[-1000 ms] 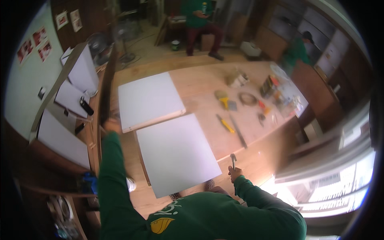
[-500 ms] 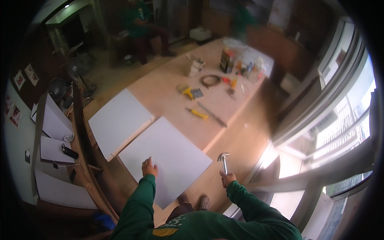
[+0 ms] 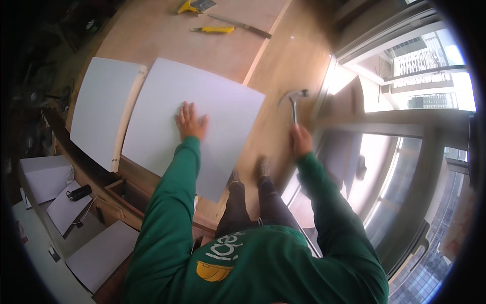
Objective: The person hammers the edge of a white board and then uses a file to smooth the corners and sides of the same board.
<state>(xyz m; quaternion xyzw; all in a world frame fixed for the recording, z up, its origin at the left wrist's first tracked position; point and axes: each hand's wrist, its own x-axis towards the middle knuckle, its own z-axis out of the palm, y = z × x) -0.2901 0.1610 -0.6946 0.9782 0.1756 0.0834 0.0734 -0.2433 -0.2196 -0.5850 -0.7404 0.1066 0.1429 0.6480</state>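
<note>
Though under left fingers (image 3: pixel 192 111), panel (image 3: pixel 225 119) mostly visible.

On the counter (image 3: pixel 147 40), a yellow cutter (image 3: pixel 216 30) lies near a slim grey tool (image 3: pixel 240 25) with a dark end; beyond them, at the picture's top edge, is a yellow scraper (image 3: pixel 188 7). At left, a black bottle (image 3: pixel 80 193) shows against a white board (image 3: pixel 62 210), a pale cable (image 3: pixel 88 212) near it. Wooden floor (image 3: pixel 276 76) runs between the counter and bright windows (image 3: pixel 425 66), with buildings outside.
</note>
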